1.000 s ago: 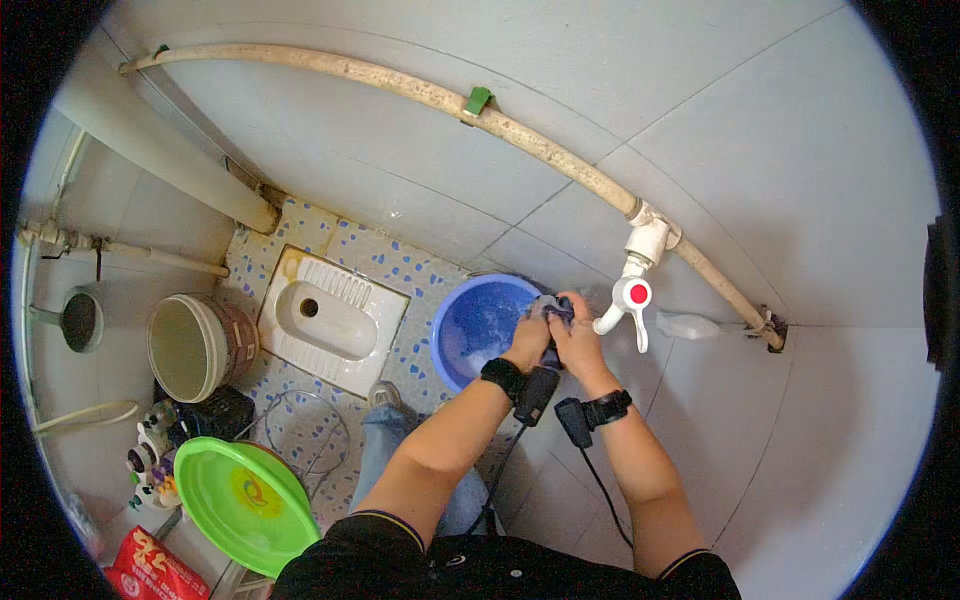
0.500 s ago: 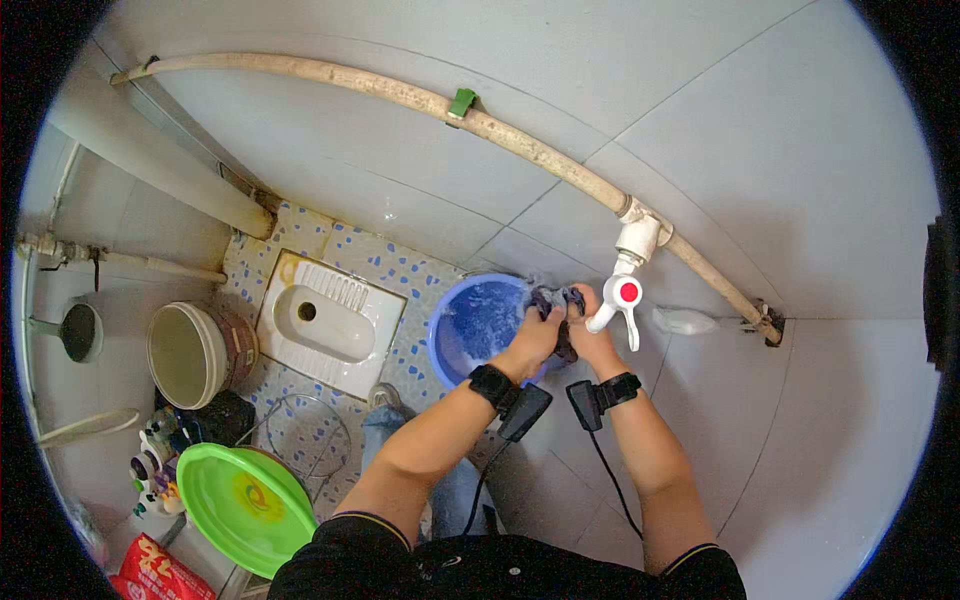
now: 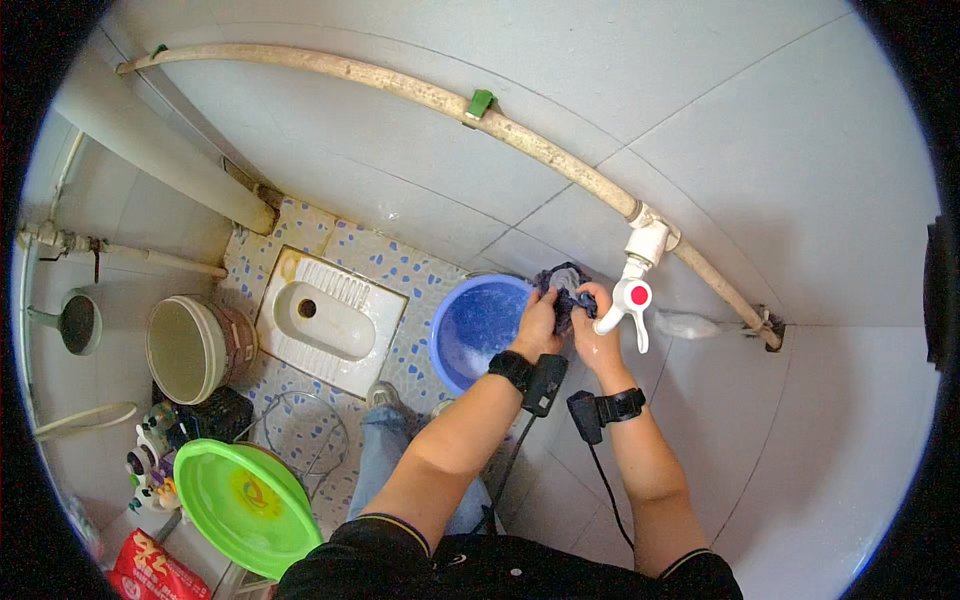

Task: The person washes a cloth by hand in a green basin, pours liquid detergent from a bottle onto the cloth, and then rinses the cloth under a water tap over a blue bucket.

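A dark, wet, crumpled cloth (image 3: pixel 563 284) is gripped between my two hands at the right rim of a blue basin (image 3: pixel 468 330). My left hand (image 3: pixel 537 327) is closed around its left side. On its other side, my right hand (image 3: pixel 597 335) holds it with curled fingers, partly hidden behind the white tap (image 3: pixel 628 300). Water with whitish suds lies in the basin. Black bands with small dark boxes and cables circle both wrists.
A squat toilet (image 3: pixel 330 322) is set in the speckled floor left of the basin. Beyond it stand a white bucket (image 3: pixel 188 350) and a green basin (image 3: pixel 215 497). A wire stand (image 3: pixel 335 440) lies near my foot. A pale pipe (image 3: pixel 400 90) crosses the wall.
Both hands have lifted the cloth slightly up and to the right, bunching it higher between them. The splashing in the blue basin has calmed.
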`<state>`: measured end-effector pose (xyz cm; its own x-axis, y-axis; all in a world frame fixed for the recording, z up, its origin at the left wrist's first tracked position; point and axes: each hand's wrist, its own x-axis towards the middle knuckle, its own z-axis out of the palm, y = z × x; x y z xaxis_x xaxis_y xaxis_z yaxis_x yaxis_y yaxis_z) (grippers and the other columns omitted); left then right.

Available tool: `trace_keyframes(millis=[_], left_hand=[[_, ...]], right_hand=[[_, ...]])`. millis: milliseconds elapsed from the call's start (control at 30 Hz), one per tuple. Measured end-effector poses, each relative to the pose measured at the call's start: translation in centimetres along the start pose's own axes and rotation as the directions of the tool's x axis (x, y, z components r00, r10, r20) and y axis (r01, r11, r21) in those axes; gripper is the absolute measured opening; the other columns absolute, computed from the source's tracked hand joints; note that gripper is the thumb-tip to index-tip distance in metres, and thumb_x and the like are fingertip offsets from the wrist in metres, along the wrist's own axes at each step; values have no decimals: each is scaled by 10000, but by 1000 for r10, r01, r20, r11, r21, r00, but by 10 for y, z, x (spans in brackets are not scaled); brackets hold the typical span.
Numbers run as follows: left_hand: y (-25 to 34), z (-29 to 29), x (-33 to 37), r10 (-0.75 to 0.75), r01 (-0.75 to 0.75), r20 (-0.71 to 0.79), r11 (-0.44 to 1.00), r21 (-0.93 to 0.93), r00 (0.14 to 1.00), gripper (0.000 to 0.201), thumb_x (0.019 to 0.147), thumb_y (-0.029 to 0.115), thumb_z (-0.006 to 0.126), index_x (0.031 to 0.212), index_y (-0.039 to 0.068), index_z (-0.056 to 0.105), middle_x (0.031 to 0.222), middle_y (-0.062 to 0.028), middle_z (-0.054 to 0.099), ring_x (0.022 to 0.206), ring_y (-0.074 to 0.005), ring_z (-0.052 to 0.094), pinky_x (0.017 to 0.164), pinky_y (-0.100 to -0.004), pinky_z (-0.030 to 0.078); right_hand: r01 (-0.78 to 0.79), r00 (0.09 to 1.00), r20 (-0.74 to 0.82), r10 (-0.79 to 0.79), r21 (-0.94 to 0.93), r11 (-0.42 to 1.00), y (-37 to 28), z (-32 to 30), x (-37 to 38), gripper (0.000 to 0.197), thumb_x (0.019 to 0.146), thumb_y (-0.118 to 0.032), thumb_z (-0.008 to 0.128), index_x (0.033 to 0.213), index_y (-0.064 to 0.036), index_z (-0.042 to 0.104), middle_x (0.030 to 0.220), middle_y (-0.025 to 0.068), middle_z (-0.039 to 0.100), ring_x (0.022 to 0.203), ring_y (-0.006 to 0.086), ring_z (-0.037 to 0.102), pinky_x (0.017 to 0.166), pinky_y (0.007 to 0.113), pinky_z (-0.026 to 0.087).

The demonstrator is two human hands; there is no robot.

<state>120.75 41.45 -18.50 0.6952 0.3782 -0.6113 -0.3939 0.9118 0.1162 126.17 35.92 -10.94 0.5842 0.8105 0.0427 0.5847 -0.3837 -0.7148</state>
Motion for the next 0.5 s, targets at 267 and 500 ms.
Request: trace_keyframes(millis=[267, 500], left_hand=[[-15, 39, -16, 85, -92, 37, 936, 339, 996, 581, 838, 51, 374, 1309, 79, 36, 1128, -183, 429, 978, -245, 486, 806, -337, 423], [-18, 12, -20, 385, -400, 203, 547, 735, 900, 440, 829, 18, 327, 1260, -4, 239, 1108, -151, 465, 952, -197, 490, 776, -294, 435]], right_hand=[[-149, 987, -53, 149, -4, 989, 27, -13, -5, 252, 718, -43, 515, 966, -27, 477, 868, 125, 514, 803, 239, 508, 726, 317, 404], [-305, 947, -41, 319, 198, 932, 64, -20, -15, 267, 762, -50, 504, 1026, -28, 472, 954, 131, 542, 874, 221, 526, 772, 308, 402]])
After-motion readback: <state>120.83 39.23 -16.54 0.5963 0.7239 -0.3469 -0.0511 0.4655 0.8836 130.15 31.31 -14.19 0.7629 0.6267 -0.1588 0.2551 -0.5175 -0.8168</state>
